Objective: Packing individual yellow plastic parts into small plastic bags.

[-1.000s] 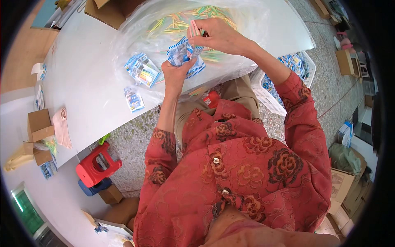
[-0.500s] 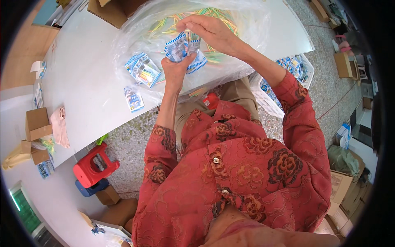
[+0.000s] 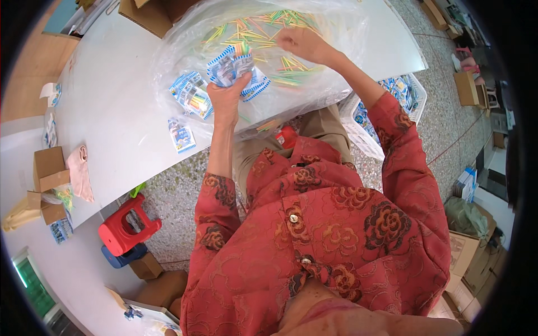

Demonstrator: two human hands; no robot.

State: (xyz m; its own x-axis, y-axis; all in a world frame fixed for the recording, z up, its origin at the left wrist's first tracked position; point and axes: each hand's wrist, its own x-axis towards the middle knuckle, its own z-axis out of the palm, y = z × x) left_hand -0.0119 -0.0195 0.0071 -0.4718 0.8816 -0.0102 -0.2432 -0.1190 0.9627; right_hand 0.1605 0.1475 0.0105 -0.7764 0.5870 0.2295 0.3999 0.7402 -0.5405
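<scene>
My left hand (image 3: 225,101) is closed on several blue-and-white plastic packets (image 3: 223,70), fanned out and pinned by the thumb. Coloured sticks (image 3: 242,49) poke up from the top of the front packet. To the right, my right hand (image 3: 305,45) hovers over loose thin sticks (image 3: 255,28) in yellow, green and pink, fingers loosely bent and apart from the packets; I see nothing in them. The sticks lie on a clear plastic sheet (image 3: 342,33). Left of my left hand rests a pile of packets with sticks inside (image 3: 193,96). One flat packet (image 3: 181,135) lies nearer the table edge.
The white table (image 3: 106,112) curves around my front. At its far side stands a cardboard box (image 3: 147,19). A white plastic basket (image 3: 367,147) filled with blue packets is at my right. Below the left edge are a red stool (image 3: 126,229) and a blue stool (image 3: 120,257).
My right hand has moved right, away from the packets and over the loose sticks. My left hand has shifted slightly left with its packets, and the sticks at their top now show.
</scene>
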